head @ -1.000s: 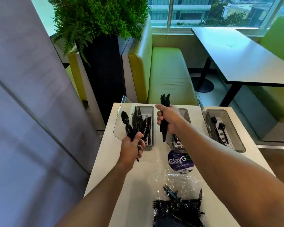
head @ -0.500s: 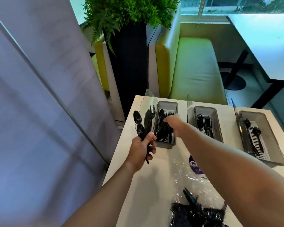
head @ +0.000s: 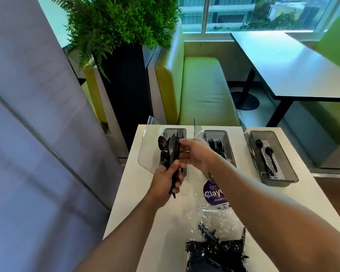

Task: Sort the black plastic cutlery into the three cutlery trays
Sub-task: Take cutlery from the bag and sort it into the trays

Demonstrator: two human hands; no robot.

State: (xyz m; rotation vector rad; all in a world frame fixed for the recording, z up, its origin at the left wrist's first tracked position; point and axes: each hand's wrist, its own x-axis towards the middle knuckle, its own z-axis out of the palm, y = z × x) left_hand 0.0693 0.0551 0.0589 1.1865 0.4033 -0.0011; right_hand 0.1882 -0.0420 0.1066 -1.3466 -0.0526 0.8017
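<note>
Three grey cutlery trays stand in a row at the far edge of the white table (head: 133, 193). My left hand (head: 166, 180) grips a fanned bunch of black cutlery (head: 170, 150), spoons, a knife and a fork, upright over the left tray (head: 175, 131). My right hand (head: 194, 154) reaches across and pinches one piece of that bunch with its fingertips. The middle tray (head: 216, 133) holds black forks (head: 216, 146). The right tray (head: 277, 154) holds black spoons (head: 267, 152).
A clear plastic bag (head: 216, 250) with more black cutlery lies near me, its purple label (head: 214, 194) further up. Clear tray lids (head: 147, 152) stand open beside the trays. A planter (head: 124, 85), green benches and another table (head: 292, 69) lie beyond.
My right hand dropped its forks into the middle tray, then swung left to the bunch in my left hand. The left hand stayed over the left tray, and my head moved.
</note>
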